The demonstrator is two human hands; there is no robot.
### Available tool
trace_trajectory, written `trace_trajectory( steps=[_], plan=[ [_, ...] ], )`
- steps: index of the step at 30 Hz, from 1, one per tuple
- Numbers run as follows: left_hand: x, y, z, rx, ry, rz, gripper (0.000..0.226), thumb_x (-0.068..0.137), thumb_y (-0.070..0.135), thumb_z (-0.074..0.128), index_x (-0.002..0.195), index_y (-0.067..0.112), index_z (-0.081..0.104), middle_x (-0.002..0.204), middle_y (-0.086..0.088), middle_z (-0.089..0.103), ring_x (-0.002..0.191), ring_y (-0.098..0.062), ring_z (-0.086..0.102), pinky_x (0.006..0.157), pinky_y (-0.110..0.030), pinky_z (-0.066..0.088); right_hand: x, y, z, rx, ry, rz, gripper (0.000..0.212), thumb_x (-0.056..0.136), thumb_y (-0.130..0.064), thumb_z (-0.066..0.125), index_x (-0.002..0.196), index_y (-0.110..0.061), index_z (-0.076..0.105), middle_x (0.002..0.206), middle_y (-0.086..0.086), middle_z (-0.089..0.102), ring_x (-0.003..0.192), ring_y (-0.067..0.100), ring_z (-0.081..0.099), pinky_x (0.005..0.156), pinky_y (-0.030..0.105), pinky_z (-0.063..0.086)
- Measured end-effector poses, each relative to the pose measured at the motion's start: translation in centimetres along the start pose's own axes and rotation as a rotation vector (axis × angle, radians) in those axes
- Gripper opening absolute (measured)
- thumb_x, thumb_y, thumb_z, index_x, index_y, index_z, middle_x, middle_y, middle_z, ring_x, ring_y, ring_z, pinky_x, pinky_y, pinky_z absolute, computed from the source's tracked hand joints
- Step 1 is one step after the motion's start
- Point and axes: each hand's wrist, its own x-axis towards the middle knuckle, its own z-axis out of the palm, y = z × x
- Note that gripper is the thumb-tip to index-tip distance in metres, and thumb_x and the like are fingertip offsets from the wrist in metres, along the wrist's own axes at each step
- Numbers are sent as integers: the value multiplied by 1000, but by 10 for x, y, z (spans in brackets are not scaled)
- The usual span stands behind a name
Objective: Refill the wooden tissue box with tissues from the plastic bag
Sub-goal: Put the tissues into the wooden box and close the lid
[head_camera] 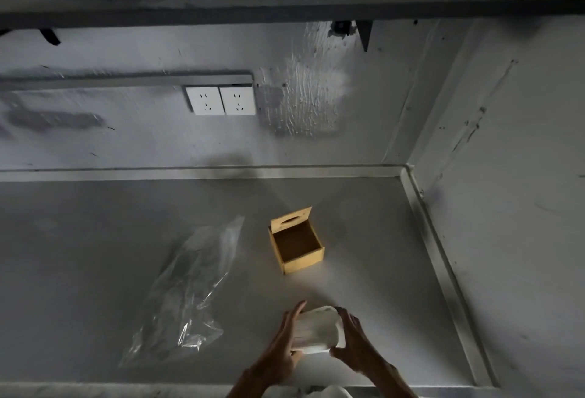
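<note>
A white tissue stack (318,329) is clasped between the left hand (286,342) and right hand (354,340). The wooden tissue box (296,244) is seen open, with the plastic bag (193,286) lying beside it.

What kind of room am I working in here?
Probably a bare utility or workshop corner, not a furnished room: a plain grey counter set into a corner, scuffed patched walls, a double socket and a shelf on brackets overhead.
</note>
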Motion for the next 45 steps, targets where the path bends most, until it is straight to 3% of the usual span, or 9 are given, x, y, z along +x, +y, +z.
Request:
trace_trajectory(
  steps=[6, 9, 13, 16, 21, 25, 32, 41, 45],
  plan=[
    [6, -8, 16, 17, 39, 24, 79, 75, 1, 56, 142, 19, 19, 141, -3, 24, 133, -18, 33, 105, -3, 24, -5, -3, 3, 213, -32, -28, 91, 67, -9, 73, 138, -26, 18, 133, -2, 42, 118, 13, 47, 94, 12, 40],
    [11, -4, 21, -6, 61, 18, 82, 72, -2, 58, 142, 12, 17, 142, -6, 21, 133, -16, 30, 103, -1, 25, -4, 1, 14, 224, -26, -26, 105, 68, -12, 76, 144, -8, 3, 133, 0, 40, 113, 12, 52, 93, 32, 52],
    [14, -13, 21, -47, 98, 9, 81, 69, -3, 58, 138, 21, 21, 139, -8, 30, 130, 7, 29, 102, -2, 27, -5, 2, 18, 156, 25, 15, 96, 74, -17, 69, 145, -41, 9, 137, -14, 42, 122, 10, 48, 102, 20, 41],
    [18, -8, 3, -173, 68, -147, 79, 68, 10, 67, 131, 29, 25, 129, -7, 45, 114, -14, 51, 86, -11, 45, -1, 1, 2, 177, 76, 88, 76, 74, -27, 70, 123, -69, 31, 129, -15, 55, 118, 4, 52, 101, 21, 40],
    [36, 8, -23, -341, -64, -417, 65, 83, 13, 70, 127, 20, 24, 108, -12, 56, 86, -21, 60, 68, -31, 54, 13, -16, -12, 249, -27, 200, 59, 75, -70, 58, 123, -35, 61, 113, -11, 69, 101, 6, 63, 89, 25, 49],
    [36, 14, -13, -272, -19, -610, 72, 80, 28, 71, 136, 13, 29, 121, -11, 52, 102, -24, 60, 81, -36, 56, 22, -14, -5, 49, -84, 324, 30, 90, -50, 53, 94, -24, 67, 87, -2, 67, 80, 13, 62, 83, 35, 50],
    [76, 41, -69, -258, 297, -509, 73, 97, 37, 47, 151, 8, 7, 159, -16, 12, 146, -31, 18, 114, -38, 22, 67, -83, -79, 368, 190, 282, 61, 97, -51, 39, 145, -13, 35, 151, 8, 37, 138, 25, 36, 111, 35, 30],
    [102, 57, -102, -630, 279, -448, 40, 101, 26, 41, 138, 11, 39, 129, -2, 47, 121, -19, 47, 96, -26, 39, 79, -141, -72, 707, 153, 336, 59, 102, -46, 26, 142, -6, 40, 141, 8, 45, 138, 27, 36, 111, 33, 28],
    [96, 16, -89, -621, 316, -419, 48, 99, 32, 45, 139, 7, 40, 141, -3, 42, 132, -24, 42, 110, -32, 32, 64, -105, -25, 625, 161, 147, 97, 73, -89, 25, 133, -19, 55, 128, -8, 61, 127, 17, 53, 97, 18, 45]
  ],
)
